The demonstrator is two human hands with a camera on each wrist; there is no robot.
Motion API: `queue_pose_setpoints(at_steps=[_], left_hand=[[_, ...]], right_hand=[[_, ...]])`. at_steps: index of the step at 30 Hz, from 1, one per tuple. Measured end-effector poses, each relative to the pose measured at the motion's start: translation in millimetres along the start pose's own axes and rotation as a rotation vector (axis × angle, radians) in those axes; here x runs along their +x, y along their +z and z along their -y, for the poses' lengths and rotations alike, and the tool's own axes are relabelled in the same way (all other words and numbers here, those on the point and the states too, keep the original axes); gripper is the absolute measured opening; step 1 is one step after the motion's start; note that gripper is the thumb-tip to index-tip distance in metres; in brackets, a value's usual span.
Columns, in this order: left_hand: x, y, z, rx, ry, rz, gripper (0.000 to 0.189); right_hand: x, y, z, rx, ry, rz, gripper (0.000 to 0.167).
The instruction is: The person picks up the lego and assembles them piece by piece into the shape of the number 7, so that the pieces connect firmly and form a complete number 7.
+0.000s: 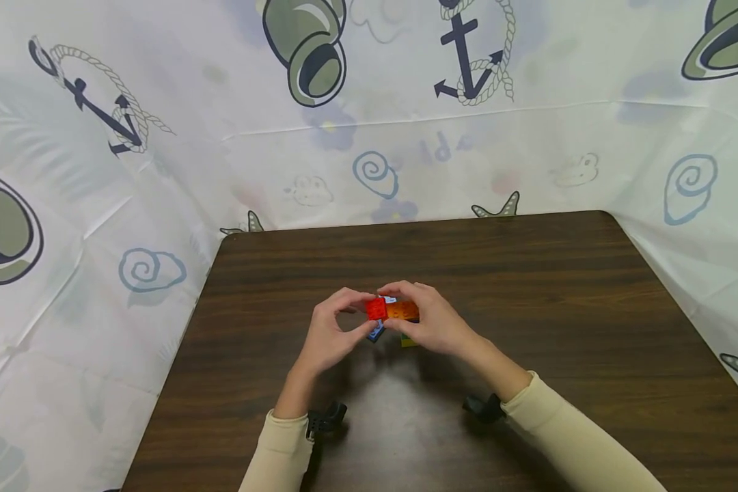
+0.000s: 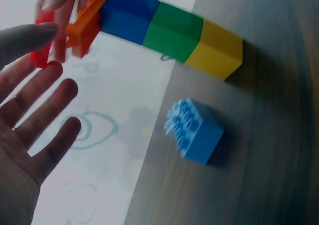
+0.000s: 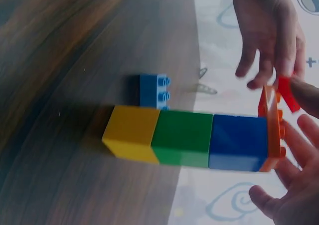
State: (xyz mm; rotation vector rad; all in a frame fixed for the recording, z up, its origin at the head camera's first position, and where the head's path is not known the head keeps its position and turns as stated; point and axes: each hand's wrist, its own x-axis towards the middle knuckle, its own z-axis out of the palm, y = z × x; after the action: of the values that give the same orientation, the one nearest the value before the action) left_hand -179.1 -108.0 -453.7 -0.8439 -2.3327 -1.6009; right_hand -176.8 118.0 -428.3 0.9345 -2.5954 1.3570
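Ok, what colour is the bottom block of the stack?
The bottom block is yellow; it shows best in the right wrist view.

No legible text, brand or number in any of the three views. Closest thing: faint letter-like marks (image 1: 444, 147) on the printed cloth (image 1: 184, 178), head view, below the dark anchor print (image 1: 464, 58). Pale lavender on white; one resembles a lowercase b or d, but can't make out a word. Left wrist view: washed-out marks on the same cloth, too blurred to read. Right wrist view: dark plus-shaped mark (image 3: 310, 62) on the cloth near the right edge; can't tell if sign or print detail.
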Motion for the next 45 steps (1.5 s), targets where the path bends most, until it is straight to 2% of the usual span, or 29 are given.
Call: queue_pose_setpoints(at_steps=[6,10,18,28,33,39,45], left_hand=[[-4.4,-8.0,14.9,0.055,-0.102,0.052,0.037],[-4.6,-5.8,16.0,0.072,-0.121,0.122,0.037],[-2.9,-0.1,17.1,0.039,-0.098,0.135,0.034],[1.0,6.5,15.3,0.031,-0.137,0.106,0.032],[-1.1,4.9,19.3,0.038,-0.132,0.093,0.032],[-1.6,6.6,21.6,0.021,-0.116,0.112,0.032],[0.2,8.5,19.1,0.033,-0.134,0.109,0.032]], right_hand=[[-6.4,-5.5,-7.9,-0.203,-0.019,0.03,0.055],[-10.1,-6.2,-11.7,-0.259,-0.023,0.046,0.049],[-9.2,-3.4,-16.1,-0.214,-0.04,0.071,0.045],[-9.6,-1.9,-16.7,-0.224,-0.006,0.045,0.044],[-10.0,-1.7,-16.2,-0.225,0.005,0.046,0.045],[-10.2,-1.6,-15.8,-0.231,0.018,0.051,0.046],[-10.7,-1.1,-15.5,-0.231,0.025,0.054,0.046]])
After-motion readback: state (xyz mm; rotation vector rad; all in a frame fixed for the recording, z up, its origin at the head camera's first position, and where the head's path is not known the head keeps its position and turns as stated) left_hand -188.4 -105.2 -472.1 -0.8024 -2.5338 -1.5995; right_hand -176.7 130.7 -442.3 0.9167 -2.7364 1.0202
